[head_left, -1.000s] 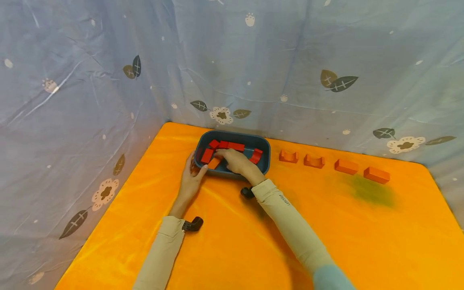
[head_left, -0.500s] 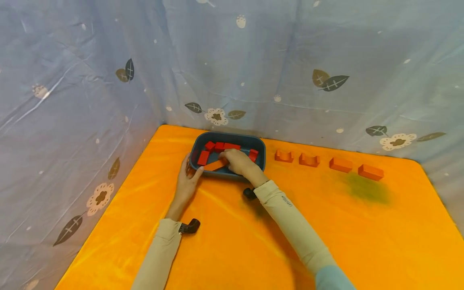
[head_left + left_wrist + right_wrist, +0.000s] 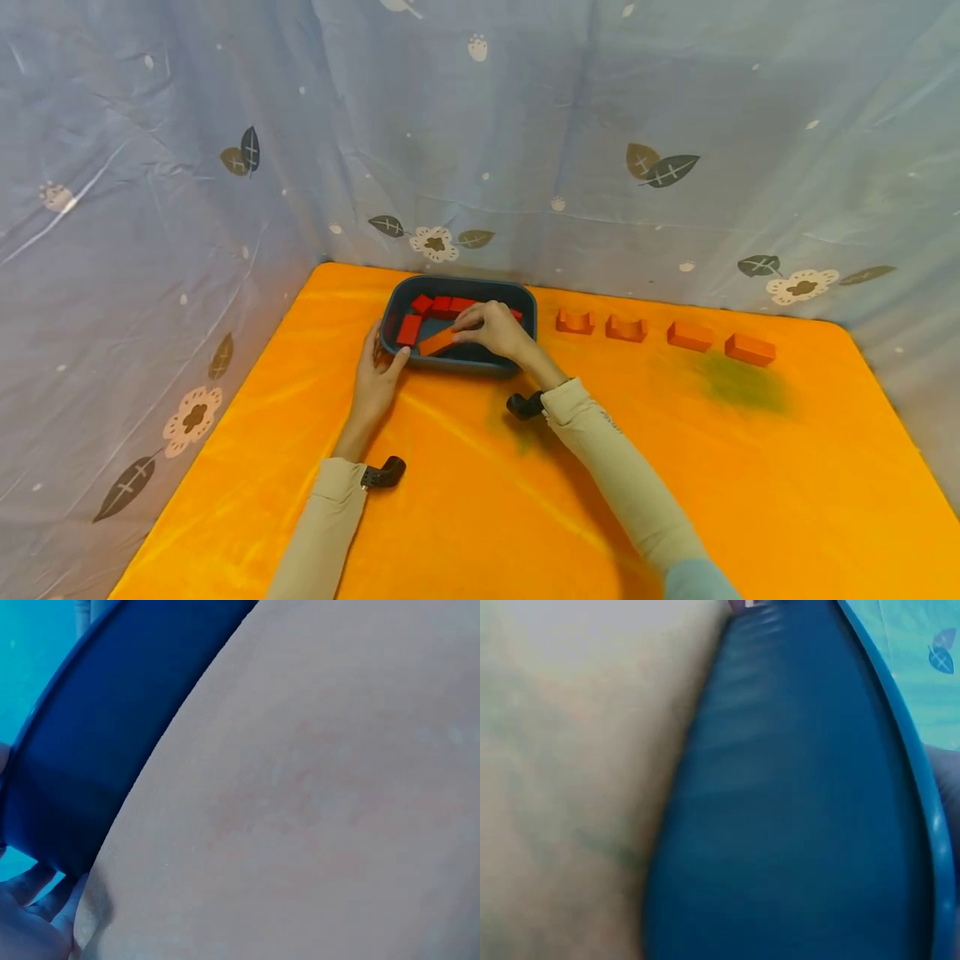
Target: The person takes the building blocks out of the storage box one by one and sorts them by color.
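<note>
A dark blue-grey plastic tub [image 3: 468,367] stands near the back left of the orange-covered table. My left hand [image 3: 375,379] grips its front left corner, thumb over the rim and fingers against the outer wall. Inside the tub, my right hand [image 3: 501,330] pinches the right end of an orange rectangular block [image 3: 437,341], which lies slantwise. Red blocks sit beside it, one at the left [image 3: 408,329] and several along the back [image 3: 442,306]. Another red piece [image 3: 517,315] is mostly hidden behind the right hand. Both wrist views show mainly the tub's outer wall [image 3: 780,795].
Right of the tub, a row of orange blocks runs along the back: two with a scooped top [image 3: 575,322] [image 3: 626,329] and two plain rectangular ones [image 3: 690,336] [image 3: 750,350]. A patterned grey-blue curtain [image 3: 555,125] hangs behind and to the left.
My right hand has taken hold of the orange block in the tub and shifted it a little, turning it flatter. The left hand stays on the tub. The head view has swung slightly right.
</note>
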The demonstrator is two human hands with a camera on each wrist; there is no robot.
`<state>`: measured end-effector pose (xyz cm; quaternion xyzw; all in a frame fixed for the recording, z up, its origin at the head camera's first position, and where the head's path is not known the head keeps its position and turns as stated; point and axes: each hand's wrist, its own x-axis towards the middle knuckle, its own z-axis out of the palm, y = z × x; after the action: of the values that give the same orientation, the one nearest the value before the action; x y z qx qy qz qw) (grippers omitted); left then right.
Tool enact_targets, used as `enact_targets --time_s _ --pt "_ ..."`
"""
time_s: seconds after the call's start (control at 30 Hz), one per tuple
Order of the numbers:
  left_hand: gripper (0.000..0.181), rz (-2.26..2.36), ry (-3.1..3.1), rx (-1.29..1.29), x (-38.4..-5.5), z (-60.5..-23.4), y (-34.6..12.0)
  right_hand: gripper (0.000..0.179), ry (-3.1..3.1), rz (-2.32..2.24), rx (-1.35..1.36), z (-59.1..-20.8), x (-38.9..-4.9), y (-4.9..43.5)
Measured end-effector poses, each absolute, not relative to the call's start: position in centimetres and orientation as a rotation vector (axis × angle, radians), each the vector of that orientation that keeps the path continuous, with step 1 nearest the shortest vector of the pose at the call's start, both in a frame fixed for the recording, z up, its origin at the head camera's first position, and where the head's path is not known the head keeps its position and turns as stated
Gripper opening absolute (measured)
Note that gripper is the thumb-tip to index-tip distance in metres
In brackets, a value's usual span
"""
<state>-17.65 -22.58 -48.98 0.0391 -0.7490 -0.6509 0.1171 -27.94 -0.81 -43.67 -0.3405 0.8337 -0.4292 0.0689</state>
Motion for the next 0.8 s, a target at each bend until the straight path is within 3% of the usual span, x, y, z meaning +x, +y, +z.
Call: enact_targets --time_s 0.4,0.8 --pt "0.073 -1.957 -2.2 0.144 -17.1 -47.4 -22.4 0.022 2.638 -1.198 -0.929 -41.5 -27.3 2.3" --pt "0.072 -1.954 -2.229 0.139 -16.1 -45.5 -21.8 0.031 2.592 -1.526 -0.624 -38.5 -28.0 8.8"
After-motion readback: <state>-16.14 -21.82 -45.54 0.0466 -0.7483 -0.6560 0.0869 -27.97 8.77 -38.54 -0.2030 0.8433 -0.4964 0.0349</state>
